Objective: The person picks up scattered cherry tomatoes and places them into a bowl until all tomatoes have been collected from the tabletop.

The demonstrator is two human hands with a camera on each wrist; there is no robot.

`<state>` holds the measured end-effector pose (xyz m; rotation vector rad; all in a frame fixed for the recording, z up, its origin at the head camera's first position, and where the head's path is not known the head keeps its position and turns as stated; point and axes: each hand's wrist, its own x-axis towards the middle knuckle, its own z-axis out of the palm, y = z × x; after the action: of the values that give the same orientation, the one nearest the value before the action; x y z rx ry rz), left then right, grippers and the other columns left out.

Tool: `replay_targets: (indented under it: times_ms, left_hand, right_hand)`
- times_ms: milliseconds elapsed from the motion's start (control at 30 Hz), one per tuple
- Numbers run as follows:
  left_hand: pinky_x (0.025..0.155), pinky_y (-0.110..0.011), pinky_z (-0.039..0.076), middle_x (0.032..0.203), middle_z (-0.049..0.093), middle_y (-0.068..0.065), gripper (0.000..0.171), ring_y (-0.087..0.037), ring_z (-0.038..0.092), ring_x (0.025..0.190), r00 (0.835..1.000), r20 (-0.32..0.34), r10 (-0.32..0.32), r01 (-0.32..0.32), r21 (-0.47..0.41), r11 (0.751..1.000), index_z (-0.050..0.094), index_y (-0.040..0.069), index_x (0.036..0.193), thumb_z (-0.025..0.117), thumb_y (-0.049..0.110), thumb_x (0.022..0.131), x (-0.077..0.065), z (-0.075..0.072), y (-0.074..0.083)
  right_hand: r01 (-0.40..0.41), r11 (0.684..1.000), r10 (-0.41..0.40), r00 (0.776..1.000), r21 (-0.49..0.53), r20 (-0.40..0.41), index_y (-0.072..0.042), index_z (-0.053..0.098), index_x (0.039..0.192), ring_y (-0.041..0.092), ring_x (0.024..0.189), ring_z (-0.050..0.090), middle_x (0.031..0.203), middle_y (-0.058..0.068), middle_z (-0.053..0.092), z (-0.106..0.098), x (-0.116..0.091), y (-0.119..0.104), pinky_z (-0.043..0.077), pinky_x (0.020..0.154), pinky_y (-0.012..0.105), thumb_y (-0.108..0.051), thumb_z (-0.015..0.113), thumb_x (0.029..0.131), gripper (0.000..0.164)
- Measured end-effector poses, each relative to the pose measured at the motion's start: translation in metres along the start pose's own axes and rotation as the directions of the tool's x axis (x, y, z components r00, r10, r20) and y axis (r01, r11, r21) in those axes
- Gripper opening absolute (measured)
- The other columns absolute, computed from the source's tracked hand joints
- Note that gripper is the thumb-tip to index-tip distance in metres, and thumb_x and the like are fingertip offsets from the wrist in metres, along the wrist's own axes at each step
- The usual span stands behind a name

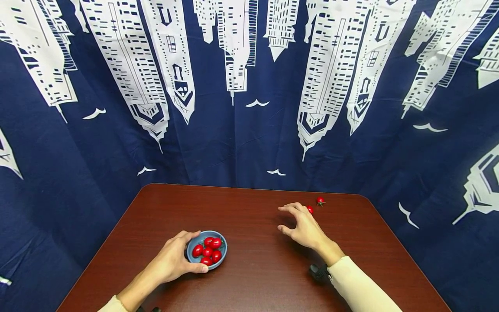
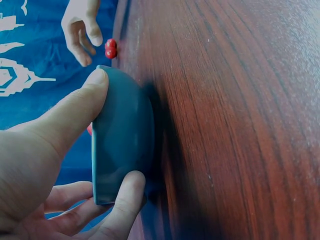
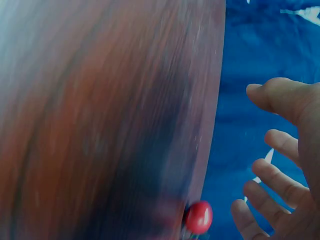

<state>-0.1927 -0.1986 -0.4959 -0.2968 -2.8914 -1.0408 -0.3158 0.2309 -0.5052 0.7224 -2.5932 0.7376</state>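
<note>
Gripping the blue bowl [image 2: 122, 135] with the left hand [image 1: 171, 258]; with the right hand [image 1: 305, 227] loose, empty, near two tomatoes [image 1: 320, 200] toward the far-right corner of the surface [image 1: 253, 225]; probably light, slick, bruisable: pinch gently midway.

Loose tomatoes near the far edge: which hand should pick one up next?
Probably the right hand: it is empty and near the loose tomatoes, while the left hand holds the blue bowl.

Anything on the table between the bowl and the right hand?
Nothing visible: the head view shows only bare tabletop between the blue bowl and the right hand.
</note>
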Motion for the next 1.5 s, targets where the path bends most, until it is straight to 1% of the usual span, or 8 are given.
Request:
replay_targets:
  times_ms: [100,400,633,900,1000,1133,1300,1500]
  left_hand:
    - [0.111,-0.045,0.063,0.142,0.077,-0.006,0.108,-0.027,0.074,0.132,1.0,-0.003,0.002,-0.002,0.003,1.0,0.07,0.003,0.158,0.116,0.043,0.069,0.0,0.0,0.0]
    - [0.109,-0.044,0.063,0.141,0.077,-0.005,0.107,-0.026,0.073,0.131,1.0,-0.002,-0.005,0.005,-0.003,1.0,0.07,0.004,0.158,0.115,0.044,0.069,0.0,-0.001,0.0]
    - [0.11,-0.045,0.063,0.139,0.077,-0.005,0.107,-0.026,0.074,0.131,1.0,-0.009,-0.006,0.006,0.01,1.0,0.071,0.005,0.157,0.116,0.044,0.068,0.0,0.0,0.0]
    - [0.109,-0.046,0.063,0.138,0.077,-0.004,0.106,-0.025,0.073,0.129,1.0,-0.007,-0.01,0.01,0.013,1.0,0.071,0.006,0.156,0.115,0.044,0.068,-0.001,-0.001,0.001]
    - [0.109,-0.045,0.063,0.138,0.078,-0.005,0.106,-0.025,0.074,0.129,1.0,-0.007,-0.007,0.007,0.013,1.0,0.071,0.005,0.156,0.116,0.044,0.068,0.0,0.0,0.001]
    - [0.107,-0.042,0.063,0.138,0.078,-0.005,0.107,-0.024,0.074,0.128,1.0,-0.005,-0.002,0.002,0.0,1.0,0.071,0.004,0.156,0.116,0.043,0.068,0.0,-0.001,0.002]
    - [0.106,-0.042,0.063,0.138,0.077,-0.005,0.107,-0.024,0.073,0.128,1.0,0.002,-0.015,0.015,-0.008,1.0,0.07,0.005,0.157,0.116,0.043,0.069,0.0,-0.001,0.002]
    - [0.105,-0.041,0.063,0.136,0.077,-0.005,0.106,-0.025,0.074,0.126,1.0,-0.005,-0.006,0.006,-0.002,1.0,0.071,0.004,0.156,0.116,0.043,0.068,0.0,-0.001,0.001]
  right_hand:
    - [-0.036,0.999,0.036,0.999,-0.016,-0.009,-0.009,0.079,0.145,0.038,0.133,0.067,0.147,0.013,0.074,-0.005,-0.001,0.014,0.058,0.111,0.061,-0.02,0.099,0.092,0.059]
    - [-0.103,0.994,0.103,0.995,-0.018,-0.006,-0.004,0.075,0.151,0.049,0.144,0.06,0.153,0.023,0.07,-0.017,0.003,0.051,0.053,0.122,0.067,-0.019,0.098,0.093,0.064]
    - [-0.144,0.99,0.144,0.989,0.002,0.024,-0.002,0.072,0.153,0.053,0.139,0.058,0.155,0.027,0.068,-0.025,0.008,0.07,0.052,0.119,0.072,-0.021,0.098,0.093,0.068]
    - [-0.161,0.987,0.16,0.983,-0.003,0.087,-0.001,0.068,0.156,0.063,0.146,0.056,0.161,0.033,0.063,-0.027,0.009,0.086,0.046,0.124,0.078,-0.019,0.1,0.09,0.076]
    - [-0.157,0.988,0.156,0.984,0.001,0.09,0.0,0.069,0.155,0.061,0.143,0.06,0.157,0.032,0.066,-0.026,0.01,0.09,0.047,0.123,0.078,-0.015,0.1,0.09,0.074]
    - [-0.153,0.988,0.151,0.984,0.009,0.093,-0.001,0.072,0.152,0.051,0.135,0.07,0.152,0.029,0.071,-0.023,0.01,0.096,0.056,0.118,0.069,-0.01,0.098,0.09,0.067]
    - [-0.176,0.984,0.172,0.978,0.022,0.114,-0.002,0.076,0.148,0.038,0.118,0.077,0.149,0.028,0.073,-0.02,0.011,0.101,0.069,0.099,0.052,-0.003,0.094,0.092,0.058]
    - [-0.213,0.977,0.209,0.973,0.022,0.098,0.0,0.079,0.143,0.025,0.099,0.079,0.134,0.027,0.077,-0.02,0.011,0.103,0.068,0.088,0.036,0.004,0.087,0.095,0.049]
